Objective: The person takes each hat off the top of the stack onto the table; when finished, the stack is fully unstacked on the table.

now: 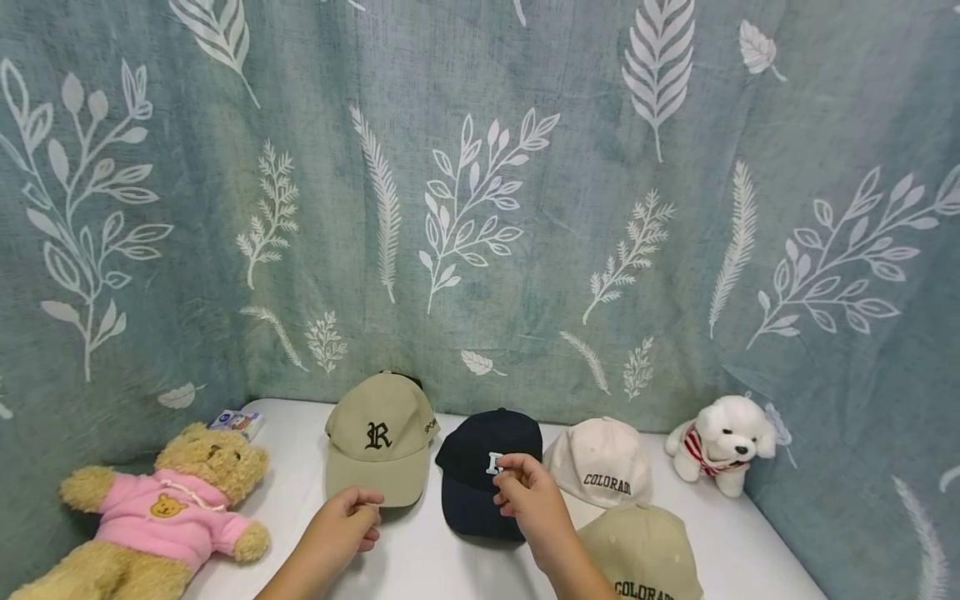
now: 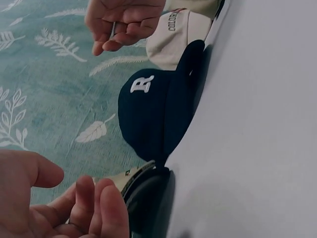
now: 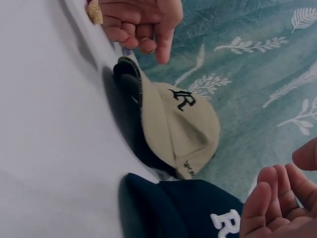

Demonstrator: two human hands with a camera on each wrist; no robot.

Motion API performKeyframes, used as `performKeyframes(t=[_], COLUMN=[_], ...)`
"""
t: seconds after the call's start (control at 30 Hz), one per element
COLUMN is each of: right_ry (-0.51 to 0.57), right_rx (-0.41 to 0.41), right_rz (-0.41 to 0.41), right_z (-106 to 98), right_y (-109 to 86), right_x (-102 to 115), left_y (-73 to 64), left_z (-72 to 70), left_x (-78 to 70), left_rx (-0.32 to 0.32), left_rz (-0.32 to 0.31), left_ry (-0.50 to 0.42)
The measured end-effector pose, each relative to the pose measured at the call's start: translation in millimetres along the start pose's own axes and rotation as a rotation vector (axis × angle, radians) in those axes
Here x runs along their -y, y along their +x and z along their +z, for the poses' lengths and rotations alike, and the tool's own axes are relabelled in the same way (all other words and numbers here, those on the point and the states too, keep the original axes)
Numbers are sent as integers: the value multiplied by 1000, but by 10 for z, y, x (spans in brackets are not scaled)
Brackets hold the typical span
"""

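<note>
Hovering near seven o'clock of the head view with the left hand [image 1: 348,521], just before the brim of the khaki R cap [image 1: 378,454], with fingers loosely bent, thumb apart, gripping nothing. Hovering close to six o'clock with the right hand [image 1: 532,496], in front of the navy R cap [image 1: 472,483], likewise with fingers in a soft curl and gripping nothing. Apart from the navy R cap with the right hand, judging by the left wrist view.

Set out on the white table [image 1: 405,562], with the khaki R cap at seven o'clock, the navy R cap at six and the cream COLORADO cap [image 1: 596,458] at five, brims toward the near side. Nearer still at five o'clock, with the khaki COLORADO cap [image 1: 641,550] overlapping the cream one in view and cut by the bottom edge.

Leaning back at eight o'clock, with a pink hoodie on, as the teddy bear [image 1: 161,525]. Standing at four o'clock, in a red-and-white striped scarf, as the white plush dog [image 1: 723,442].
</note>
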State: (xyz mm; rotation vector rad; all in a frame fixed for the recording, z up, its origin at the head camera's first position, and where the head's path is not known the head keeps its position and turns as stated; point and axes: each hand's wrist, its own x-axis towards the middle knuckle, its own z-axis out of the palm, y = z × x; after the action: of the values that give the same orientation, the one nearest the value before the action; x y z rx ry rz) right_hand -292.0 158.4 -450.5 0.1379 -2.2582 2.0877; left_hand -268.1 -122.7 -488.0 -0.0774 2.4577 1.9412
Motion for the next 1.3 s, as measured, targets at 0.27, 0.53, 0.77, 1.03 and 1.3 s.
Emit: performKeyframes(t=[0.27,0.53,0.77,1.03,1.3], right_ry=[8,-13,-66,-107,-197], right_rx=[-25,22,28,91,69], right_rz=[-22,1,-13,-34,-57], right_z=[127,344,525,691,803], right_y=[124,176,229,250,364], right_x=[-76,-147,-201,-283,-287], left_y=[90,100,123,163,221], left_z=[-187,-433,-478,-454,-390], left_x=[13,139,234,376,388], left_rx=[-102,-185,-251,-221,-187], left_rz=[-21,-109,-101,-173,-114], left_ry=[-23,25,-53,-128,-223])
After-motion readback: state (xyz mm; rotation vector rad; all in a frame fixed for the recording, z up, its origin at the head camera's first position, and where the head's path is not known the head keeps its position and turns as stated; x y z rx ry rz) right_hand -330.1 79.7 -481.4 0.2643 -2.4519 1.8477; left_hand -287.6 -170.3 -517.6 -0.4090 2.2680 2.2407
